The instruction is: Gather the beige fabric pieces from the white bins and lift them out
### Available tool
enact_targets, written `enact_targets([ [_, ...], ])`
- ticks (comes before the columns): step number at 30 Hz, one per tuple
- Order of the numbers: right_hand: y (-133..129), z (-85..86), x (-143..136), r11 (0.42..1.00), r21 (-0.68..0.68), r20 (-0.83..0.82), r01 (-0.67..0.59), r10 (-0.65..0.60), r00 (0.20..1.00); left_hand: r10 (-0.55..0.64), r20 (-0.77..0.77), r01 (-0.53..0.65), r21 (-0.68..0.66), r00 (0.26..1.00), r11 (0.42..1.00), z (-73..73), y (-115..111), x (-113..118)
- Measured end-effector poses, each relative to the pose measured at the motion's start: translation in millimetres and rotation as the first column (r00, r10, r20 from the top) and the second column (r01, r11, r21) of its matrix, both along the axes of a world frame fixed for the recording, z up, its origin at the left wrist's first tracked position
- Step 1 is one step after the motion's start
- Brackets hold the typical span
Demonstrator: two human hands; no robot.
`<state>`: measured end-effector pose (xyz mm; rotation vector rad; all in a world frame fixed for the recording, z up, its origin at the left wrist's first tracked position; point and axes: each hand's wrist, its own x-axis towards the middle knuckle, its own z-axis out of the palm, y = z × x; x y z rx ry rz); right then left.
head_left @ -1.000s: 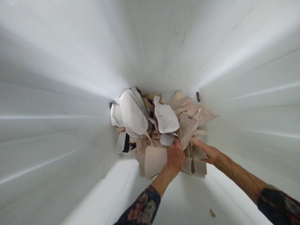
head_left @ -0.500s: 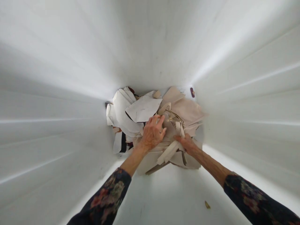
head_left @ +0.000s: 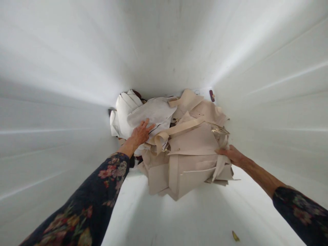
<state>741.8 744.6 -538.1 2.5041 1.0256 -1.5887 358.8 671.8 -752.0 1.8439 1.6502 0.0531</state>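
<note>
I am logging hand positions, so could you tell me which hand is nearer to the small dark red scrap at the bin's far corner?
Right. The right hand lies below the dark red scrap; the left hand is far leftward.

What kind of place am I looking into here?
Most likely the inside of a deep white bin for offcuts, perhaps in a leather or shoe workshop. Smooth white walls close in on all sides, and at the bottom lies a heap of beige scraps and white scraps that both hands reach into.

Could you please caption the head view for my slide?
Left hand on white sheet pieces, right hand gripping beige leather-like offcuts inside a white plastic bin.
</note>
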Motion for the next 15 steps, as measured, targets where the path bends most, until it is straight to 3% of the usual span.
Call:
enact_targets([
  [3, 5, 5.3, 24, 0.999, 0.016, 0.019, 0.029, -0.03, 0.999, -0.01, -0.041, 0.012, 0.044, 0.999, 0.999, 18.5, 22, 13],
  [5, 5, 4.5, 33, 0.998, 0.036, 0.036, 0.043, -0.044, 0.998, -0.07, -0.045, 0.077, 0.2, 0.997, 0.977, 26.6, 40, 30],
  [7, 4, 1.8, 38, 0.998, 0.045, 0.042, 0.049, -0.051, 0.998, -0.212, -0.025, 0.208, 0.35, 0.977, 0.914, 26.4, 56, 50],
  [10, 1, -2.9, 41, 0.998, 0.04, 0.039, 0.053, -0.055, 0.998, -0.315, -0.029, 0.309, 0.306, 0.949, 0.901, 12.1, 62, 74],
  [12, 0, -4.4, 44, 0.998, 0.035, 0.035, 0.055, -0.056, 0.998, -0.267, -0.049, 0.271, 0.236, 0.962, 0.933, -2.0, 52, 78],
  [15, 5, -1.7, 52, 0.998, 0.044, 0.04, 0.054, -0.055, 0.998, -0.18, -0.078, 0.193, 0.211, 0.981, 0.958, -24.7, 24, 61],
])
